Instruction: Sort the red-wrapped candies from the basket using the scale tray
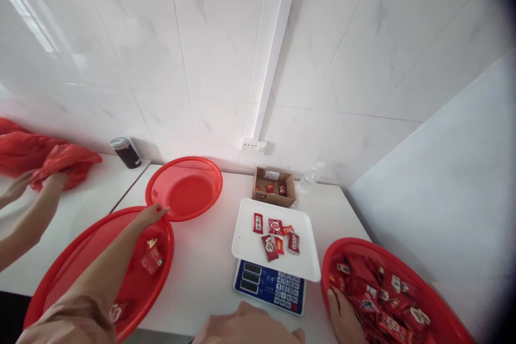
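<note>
My left hand (153, 215) reaches across the large red plastic basket (60, 263) at the left, its fingers closed at the far rim. A few red-wrapped packets (152, 260) lie in this basket. My right hand (344, 316) lies over the left rim of another red basket (363, 244), fingers stretched out beside many small red packets (391, 301). Between the two baskets stands a digital scale (266, 286) with a blue keypad. Several red packets (276, 234) are spread on its white tray (250, 250). A blurred, beige-pink shape at the bottom middle cannot be identified.
Behind the left basket stands a round red basket (151, 193). A cardboard box (274, 197) with red packets and a clear plastic bottle (312, 174) are near the wall. At left, a co-worker's hands (56, 180) handle a red plastic bag (76, 158) near a black can (128, 156).
</note>
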Demonstrator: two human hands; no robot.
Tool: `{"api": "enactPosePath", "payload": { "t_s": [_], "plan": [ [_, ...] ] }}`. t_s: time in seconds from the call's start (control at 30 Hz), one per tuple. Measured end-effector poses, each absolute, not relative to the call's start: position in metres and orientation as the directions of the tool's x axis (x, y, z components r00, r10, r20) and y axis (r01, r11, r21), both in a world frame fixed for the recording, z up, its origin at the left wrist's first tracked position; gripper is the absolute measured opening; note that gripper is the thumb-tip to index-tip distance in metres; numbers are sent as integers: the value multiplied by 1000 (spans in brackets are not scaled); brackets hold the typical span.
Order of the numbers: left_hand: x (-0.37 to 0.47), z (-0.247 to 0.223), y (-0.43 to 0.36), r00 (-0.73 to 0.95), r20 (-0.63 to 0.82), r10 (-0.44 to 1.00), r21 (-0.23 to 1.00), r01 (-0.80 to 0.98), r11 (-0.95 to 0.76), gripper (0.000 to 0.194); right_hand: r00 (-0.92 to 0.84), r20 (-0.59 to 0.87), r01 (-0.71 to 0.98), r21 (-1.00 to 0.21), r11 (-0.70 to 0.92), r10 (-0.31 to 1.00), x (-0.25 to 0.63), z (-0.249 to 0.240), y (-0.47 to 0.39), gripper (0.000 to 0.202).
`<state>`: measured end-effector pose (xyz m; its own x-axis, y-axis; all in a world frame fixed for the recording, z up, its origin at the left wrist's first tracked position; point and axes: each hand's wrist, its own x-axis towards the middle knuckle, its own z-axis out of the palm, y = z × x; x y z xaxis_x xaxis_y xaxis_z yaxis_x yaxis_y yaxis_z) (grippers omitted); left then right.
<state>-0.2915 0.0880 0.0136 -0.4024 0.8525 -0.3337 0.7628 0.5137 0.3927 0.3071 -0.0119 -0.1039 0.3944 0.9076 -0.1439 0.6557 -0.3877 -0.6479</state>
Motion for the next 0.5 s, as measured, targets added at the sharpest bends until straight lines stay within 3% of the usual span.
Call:
{"api": "enactPosePath", "payload": {
  "t_s": [0.17,0.37,0.43,0.5],
  "plan": [
    [-293,3,101,-371,-237,898,184,890,417,26,415,-144,639,-657,-401,898,302,-94,-14,65],
    [-281,6,104,-381,-98,919,108,914,391,53,404,-132,633,-674,-380,905,299,-92,-15,64],
    [-261,4,98,-243,-134,961,163,951,264,57,404,-133,632,-674,-381,905,298,-93,-16,64],
    [-237,-1,87,19,-236,972,299,953,54,57,403,-126,636,-674,-377,906,298,-93,-16,65]
  ]
}}
